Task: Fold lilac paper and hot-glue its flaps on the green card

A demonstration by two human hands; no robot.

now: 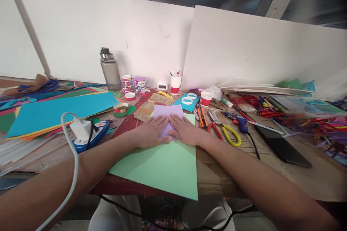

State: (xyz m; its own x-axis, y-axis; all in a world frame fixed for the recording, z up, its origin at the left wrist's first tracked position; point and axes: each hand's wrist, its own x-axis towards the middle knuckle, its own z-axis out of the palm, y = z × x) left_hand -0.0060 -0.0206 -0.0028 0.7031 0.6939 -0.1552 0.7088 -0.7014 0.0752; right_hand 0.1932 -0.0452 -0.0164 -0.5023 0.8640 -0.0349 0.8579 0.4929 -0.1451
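Note:
Both hands lie flat on a sheet of purple paper (168,110), fingers stretched out and pointing away from me. My left hand (151,131) presses on its left part. On the right part rests my right hand (186,130), its thumb close to the left hand's. Beneath the purple paper is a larger light green sheet (162,169), whose near corner hangs past the table's front edge. Much of the purple paper is covered by the hands. Neither hand grips anything.
Right of the papers lie yellow-and-red-handled scissors (231,136), orange cutters (202,116), a blue glue gun (240,122) and a black phone (282,146). On the left are coloured paper sheets (62,112) and a power strip (94,135) with a white cable. A bottle (110,70) and paper cups (175,85) stand behind.

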